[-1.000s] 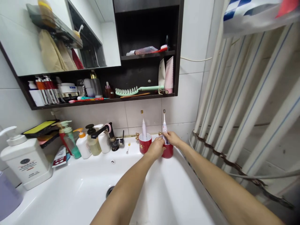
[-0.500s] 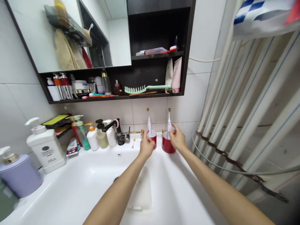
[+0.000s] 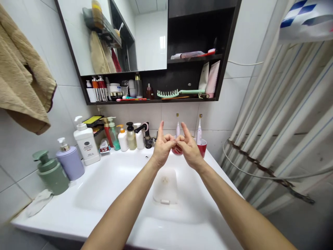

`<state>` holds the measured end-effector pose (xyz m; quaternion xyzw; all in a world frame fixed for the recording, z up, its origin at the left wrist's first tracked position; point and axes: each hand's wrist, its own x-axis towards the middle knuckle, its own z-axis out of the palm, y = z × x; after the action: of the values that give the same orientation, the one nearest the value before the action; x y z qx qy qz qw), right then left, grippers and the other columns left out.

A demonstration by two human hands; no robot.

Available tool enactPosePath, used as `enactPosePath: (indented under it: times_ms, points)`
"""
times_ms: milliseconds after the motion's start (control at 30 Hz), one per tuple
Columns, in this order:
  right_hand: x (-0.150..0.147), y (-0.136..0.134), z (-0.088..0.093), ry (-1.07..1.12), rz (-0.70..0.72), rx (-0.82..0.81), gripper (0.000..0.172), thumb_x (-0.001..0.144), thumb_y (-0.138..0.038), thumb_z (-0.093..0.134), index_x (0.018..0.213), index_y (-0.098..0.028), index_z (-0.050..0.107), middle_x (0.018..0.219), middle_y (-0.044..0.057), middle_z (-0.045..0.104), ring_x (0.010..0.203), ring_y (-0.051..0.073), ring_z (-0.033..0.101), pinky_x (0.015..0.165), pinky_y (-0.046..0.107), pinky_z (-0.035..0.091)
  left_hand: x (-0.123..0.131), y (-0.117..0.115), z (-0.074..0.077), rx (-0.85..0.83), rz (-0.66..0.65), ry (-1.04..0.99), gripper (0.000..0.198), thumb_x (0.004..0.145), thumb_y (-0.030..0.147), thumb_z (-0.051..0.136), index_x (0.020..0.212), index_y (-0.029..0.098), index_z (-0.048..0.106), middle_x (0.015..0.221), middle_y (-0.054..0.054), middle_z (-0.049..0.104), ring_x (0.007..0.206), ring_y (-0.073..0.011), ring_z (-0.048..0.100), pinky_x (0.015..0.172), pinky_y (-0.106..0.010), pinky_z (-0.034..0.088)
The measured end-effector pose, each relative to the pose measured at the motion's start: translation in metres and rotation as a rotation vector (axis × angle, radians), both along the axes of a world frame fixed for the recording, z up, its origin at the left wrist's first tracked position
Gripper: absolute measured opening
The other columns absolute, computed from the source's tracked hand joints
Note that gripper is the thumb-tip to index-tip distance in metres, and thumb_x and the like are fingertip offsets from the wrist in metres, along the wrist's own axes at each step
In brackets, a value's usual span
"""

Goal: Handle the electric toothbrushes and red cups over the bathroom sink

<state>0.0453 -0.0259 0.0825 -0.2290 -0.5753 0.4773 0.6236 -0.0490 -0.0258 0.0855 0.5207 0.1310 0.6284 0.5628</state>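
My left hand [image 3: 161, 150] and my right hand [image 3: 190, 151] are raised over the back of the white sink [image 3: 111, 184], touching at the thumbs and fingertips. Each index finger points up, spread from the thumb, with the other fingers curled. I see nothing held in either hand. Behind them, a pale electric toothbrush [image 3: 178, 130] stands upright; its red cup [image 3: 177, 151] is mostly hidden by my fingers. To the right, a second electric toothbrush [image 3: 199, 134] stands in another red cup [image 3: 202, 149], just beyond my right hand.
A black faucet [image 3: 147, 133] and several pump bottles [image 3: 131, 137] line the sink's back edge. At left are a purple dispenser [image 3: 70, 163] and a green dispenser [image 3: 53, 175]. A dark mirror cabinet [image 3: 192, 78] hangs above; white pipes [image 3: 275, 114] stand at right.
Both hands have left the cups and toothbrushes and come together in front of them. The view has shifted left, bringing the towel and green dispenser further in.
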Motion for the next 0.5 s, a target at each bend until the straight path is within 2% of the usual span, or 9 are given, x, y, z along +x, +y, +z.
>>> enactPosePath:
  times_ms: [67, 100, 133, 167, 200, 267, 400, 500]
  points:
    - [-0.004, 0.004, -0.009, 0.033, -0.022, -0.135, 0.044, 0.062, -0.023, 0.05, 0.104, -0.026, 0.037, 0.045, -0.011, 0.038, 0.037, 0.004, 0.033, 0.038, 0.017, 0.027, -0.002, 0.005, -0.009, -0.103, 0.016, -0.03, 0.071, 0.055, 0.016, 0.056, 0.115, 0.023, 0.019, 0.048, 0.009, 0.044, 0.04, -0.0048, 0.04, 0.044, -0.018, 0.032]
    - [-0.005, 0.006, -0.011, 0.039, -0.037, -0.191, 0.03, 0.063, -0.029, 0.049, 0.092, -0.022, 0.045, 0.043, -0.01, 0.037, 0.035, 0.003, 0.032, 0.036, 0.017, 0.026, -0.004, 0.008, -0.011, -0.173, 0.018, -0.034, 0.057, 0.056, 0.023, 0.056, 0.108, 0.018, 0.031, 0.046, 0.008, 0.044, 0.039, -0.005, 0.04, 0.042, -0.018, 0.031]
    - [-0.007, 0.009, -0.013, 0.039, -0.05, -0.233, 0.022, 0.064, -0.035, 0.047, 0.077, -0.019, 0.049, 0.042, -0.009, 0.036, 0.033, 0.003, 0.031, 0.034, 0.017, 0.025, -0.005, 0.011, -0.011, -0.249, 0.008, -0.026, 0.041, 0.058, 0.032, 0.053, 0.094, 0.014, 0.042, 0.042, 0.007, 0.043, 0.037, -0.0052, 0.039, 0.039, -0.017, 0.029]
    - [-0.008, 0.011, -0.012, 0.033, -0.057, -0.261, 0.026, 0.065, -0.042, 0.042, 0.064, -0.017, 0.047, 0.04, -0.009, 0.035, 0.031, 0.003, 0.03, 0.032, 0.017, 0.023, -0.006, 0.014, -0.01, -0.32, -0.013, -0.004, 0.034, 0.06, 0.042, 0.048, 0.077, 0.012, 0.047, 0.038, 0.005, 0.042, 0.034, -0.0053, 0.038, 0.037, -0.017, 0.026]
    - [-0.009, 0.013, -0.01, 0.023, -0.061, -0.279, 0.034, 0.066, -0.048, 0.038, 0.053, -0.016, 0.043, 0.037, -0.008, 0.034, 0.029, 0.003, 0.028, 0.03, 0.017, 0.022, -0.007, 0.017, -0.007, -0.375, -0.043, 0.026, 0.039, 0.061, 0.051, 0.04, 0.062, 0.012, 0.046, 0.034, 0.004, 0.039, 0.031, -0.0052, 0.035, 0.034, -0.017, 0.023]
    - [-0.012, 0.017, -0.003, 0.008, -0.074, -0.313, 0.045, 0.065, -0.056, 0.029, 0.043, -0.017, 0.033, 0.032, -0.009, 0.03, 0.025, 0.002, 0.023, 0.028, 0.017, 0.019, -0.008, 0.02, 0.002, -0.423, -0.099, 0.097, 0.052, 0.06, 0.063, 0.024, 0.045, 0.015, 0.038, 0.028, 0.003, 0.033, 0.025, -0.0048, 0.029, 0.031, -0.017, 0.016]
    - [-0.018, 0.023, 0.008, -0.039, -0.126, -0.36, 0.05, 0.063, -0.062, 0.021, 0.039, -0.018, 0.025, 0.026, -0.009, 0.023, 0.021, 0.002, 0.017, 0.025, 0.016, 0.014, -0.005, 0.025, 0.015, -0.418, -0.067, 0.191, 0.058, 0.058, 0.067, 0.012, 0.038, 0.017, 0.031, 0.024, 0.004, 0.026, 0.022, -0.0038, 0.02, 0.03, -0.018, 0.011]
    - [-0.02, 0.028, -0.001, -0.093, -0.186, -0.388, 0.05, 0.063, -0.061, 0.022, 0.038, -0.019, 0.024, 0.025, -0.009, 0.022, 0.021, 0.002, 0.018, 0.025, 0.016, 0.014, -0.001, 0.029, 0.006, -0.438, -0.016, 0.252, 0.057, 0.058, 0.067, 0.011, 0.038, 0.017, 0.03, 0.024, 0.004, 0.025, 0.022, -0.0037, 0.019, 0.031, -0.018, 0.009]
